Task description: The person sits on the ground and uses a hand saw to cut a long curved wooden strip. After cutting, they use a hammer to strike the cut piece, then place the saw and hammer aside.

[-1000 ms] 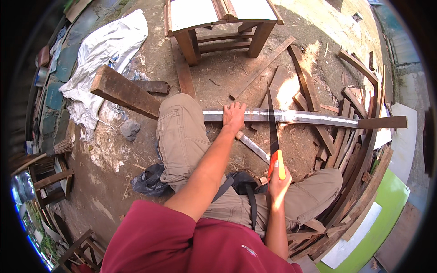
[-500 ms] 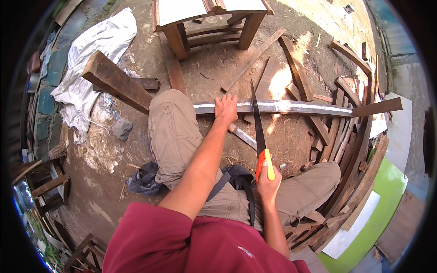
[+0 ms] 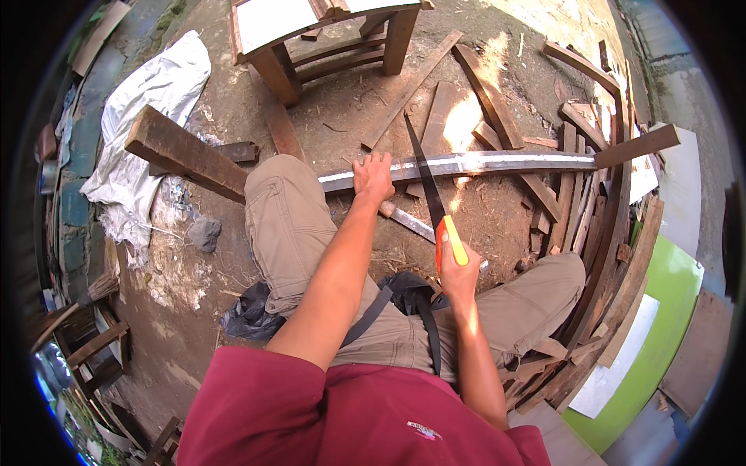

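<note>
Two-handed, lays the left grip [image 3: 374,177] across a long grey beam [image 3: 497,162], with fingers over its far edge, impossible to tell how firmly closed. Wraps the right grip [image 3: 460,268] tightly round the orange-and-yellow handle [image 3: 452,241] of a handsaw [image 3: 426,179], with blade across the beam just right of the left grip. Has a wooden-handled bladed tool [image 3: 412,224] on the ground [image 3: 497,233] between both grips.

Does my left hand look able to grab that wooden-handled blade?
Probably yes: the wooden-handled blade lies close by, its handle apparently uncovered, though your left hand would have to leave the long bar it rests on.
</note>
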`<action>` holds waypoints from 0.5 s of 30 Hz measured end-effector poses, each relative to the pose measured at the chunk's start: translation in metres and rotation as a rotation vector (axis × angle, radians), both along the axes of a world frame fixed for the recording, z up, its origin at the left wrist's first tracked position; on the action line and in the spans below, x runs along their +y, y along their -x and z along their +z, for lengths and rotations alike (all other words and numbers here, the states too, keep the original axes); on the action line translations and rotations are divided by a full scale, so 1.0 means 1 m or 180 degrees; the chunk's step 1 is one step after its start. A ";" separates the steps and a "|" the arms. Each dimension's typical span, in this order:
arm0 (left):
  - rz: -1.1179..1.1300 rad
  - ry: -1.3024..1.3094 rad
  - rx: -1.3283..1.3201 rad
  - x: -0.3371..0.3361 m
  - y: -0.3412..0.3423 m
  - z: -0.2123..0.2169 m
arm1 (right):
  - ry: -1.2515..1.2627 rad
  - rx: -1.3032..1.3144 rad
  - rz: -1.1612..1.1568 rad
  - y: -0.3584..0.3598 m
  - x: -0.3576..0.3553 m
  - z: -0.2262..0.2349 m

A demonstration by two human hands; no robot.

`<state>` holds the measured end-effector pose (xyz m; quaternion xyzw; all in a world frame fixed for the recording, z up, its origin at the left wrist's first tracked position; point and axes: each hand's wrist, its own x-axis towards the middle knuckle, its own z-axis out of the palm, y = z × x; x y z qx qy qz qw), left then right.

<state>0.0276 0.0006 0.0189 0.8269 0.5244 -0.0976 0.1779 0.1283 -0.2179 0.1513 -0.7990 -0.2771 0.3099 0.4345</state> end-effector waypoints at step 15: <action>-0.0127 0.0074 -0.0141 0.004 0.006 0.012 | -0.0510 0.0186 -0.0691 -0.022 0.015 0.025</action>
